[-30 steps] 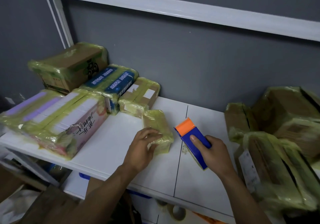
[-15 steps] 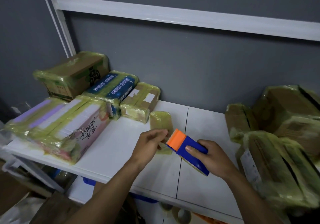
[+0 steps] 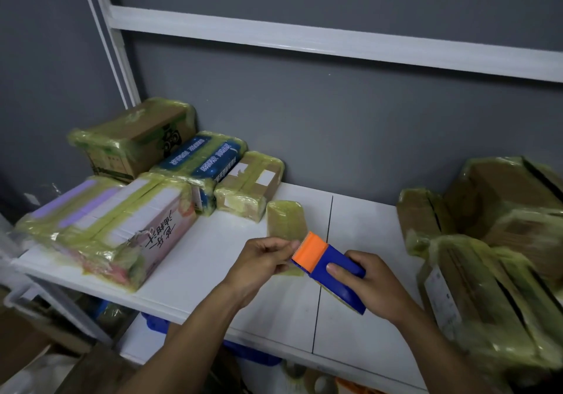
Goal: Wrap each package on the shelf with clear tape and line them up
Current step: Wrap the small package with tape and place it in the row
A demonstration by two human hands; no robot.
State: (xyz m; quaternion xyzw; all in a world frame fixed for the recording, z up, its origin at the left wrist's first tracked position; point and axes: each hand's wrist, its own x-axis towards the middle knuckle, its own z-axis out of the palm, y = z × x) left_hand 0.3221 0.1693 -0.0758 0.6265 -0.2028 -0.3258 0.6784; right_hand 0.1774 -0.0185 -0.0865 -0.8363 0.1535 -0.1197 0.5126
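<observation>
A small package (image 3: 285,218) wrapped in yellowish tape lies on the white shelf (image 3: 213,256), just behind my hands. My right hand (image 3: 370,287) grips a blue tape dispenser (image 3: 332,270) with an orange cutter end pointing left. My left hand (image 3: 262,261) is curled at that orange end, its fingertips pinching at the tape edge there; the tape itself is hard to see. Both hands hover slightly above the shelf in front of the small package.
Several taped boxes stand at the back left: a brown carton (image 3: 137,137), a blue box (image 3: 202,162), a small brown box (image 3: 249,183) and a long white-pink box (image 3: 115,226). A heap of wrapped packages (image 3: 493,241) fills the right side. A grey wall stands behind.
My left hand left the small package and came to the dispenser's orange end. My right hand brought the dispenser left, toward my left hand. The camera view shifted so the boxes sit lower right.
</observation>
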